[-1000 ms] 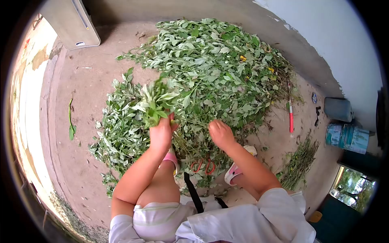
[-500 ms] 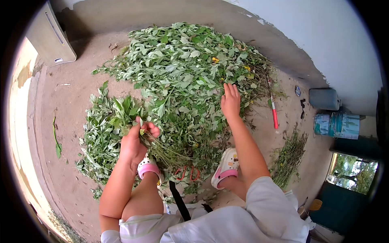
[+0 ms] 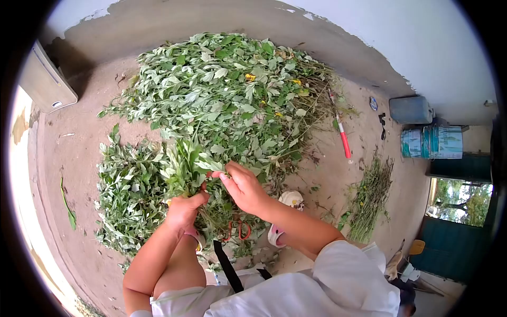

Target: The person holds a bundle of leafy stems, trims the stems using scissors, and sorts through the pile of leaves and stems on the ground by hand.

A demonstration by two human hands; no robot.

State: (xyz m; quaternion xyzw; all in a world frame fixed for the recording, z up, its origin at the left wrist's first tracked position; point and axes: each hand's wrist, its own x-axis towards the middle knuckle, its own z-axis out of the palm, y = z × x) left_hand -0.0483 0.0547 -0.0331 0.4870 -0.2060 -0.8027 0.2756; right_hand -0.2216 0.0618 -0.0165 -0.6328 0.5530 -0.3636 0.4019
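**Both hands (image 3: 185, 210) meet at a leafy bunch (image 3: 182, 168) above the cut greenery**

The left hand (image 3: 182, 212) holds the bunch low down, its fingers (image 3: 199, 198) wrapped round the stems, the leafy tops pointing away from the person. The right hand (image 3: 244, 191) reaches across to the bunch's right side, thumb and fingertips drawn together on a pale sprig (image 3: 210, 162) there.

The bunch is over the near part of the greenery, between a smaller leafy heap (image 3: 125, 198) on the left and the large pile (image 3: 211, 92) beyond. The large pile spreads over the floor (image 3: 68, 158) near the foot of the wall (image 3: 317, 47), with a few yellow patches among its leaves and bare stems at its right end. Scissors with red-orange handles (image 3: 238, 231) lie at the near edge of the greenery, between two pink-and-white clogs (image 3: 289, 203).

To the right of the large pile lies a tool with a red and white handle (image 3: 343, 138). Nearer the person, on the right, is a loose heap of thin stems (image 3: 372, 198). Farther right, a blue-grey container (image 3: 411, 110) is just beside a patterned blue bucket (image 3: 432, 141). On the far left, a single green sprig (image 3: 68, 207) lies apart from the heaps.
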